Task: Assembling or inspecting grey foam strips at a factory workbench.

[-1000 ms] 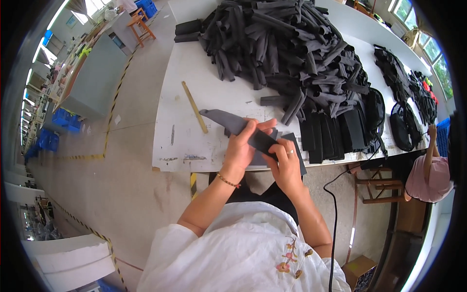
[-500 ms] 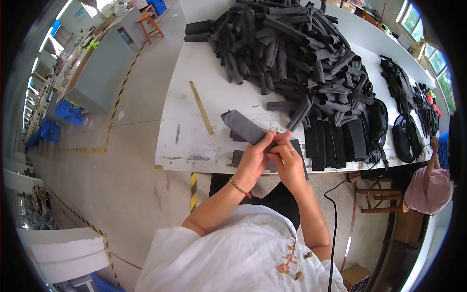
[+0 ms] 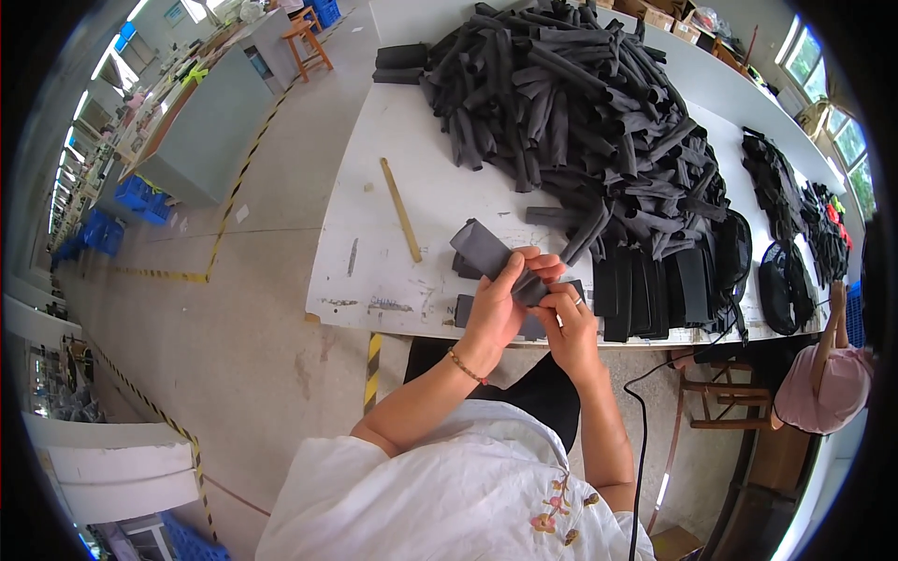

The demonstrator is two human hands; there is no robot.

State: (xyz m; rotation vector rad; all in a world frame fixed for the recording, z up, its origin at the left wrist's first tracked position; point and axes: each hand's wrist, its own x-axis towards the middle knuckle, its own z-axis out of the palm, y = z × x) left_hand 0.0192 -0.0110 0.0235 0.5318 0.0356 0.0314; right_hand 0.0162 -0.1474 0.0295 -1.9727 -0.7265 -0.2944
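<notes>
My left hand [image 3: 498, 316] is closed around a dark grey fabric tube [image 3: 483, 249], with the thumb lying along its top. The tube slants up and to the left out of my grip, its far end wide and flattened. At its near end, my right hand [image 3: 572, 335] pinches the edge of the cloth between thumb and fingers; the fingertips are partly hidden. Just beneath and beside my hands, more dark flat pieces [image 3: 464, 309] lie on the white table [image 3: 365, 248] by its front edge.
A big heap of dark fabric tubes [image 3: 561, 112] covers the table's far side. Right of my hands stands a row of flat black pieces [image 3: 613, 294], then black mesh items [image 3: 784, 285]. A yellowish strip [image 3: 400, 210] lies left. A black cable [image 3: 644, 421] hangs at right, near another person [image 3: 823, 388].
The fabric tube shows a shorter length beyond my left hand, and its near end is now more visible. My right hand has shifted slightly right and down. The whole view has shifted a little.
</notes>
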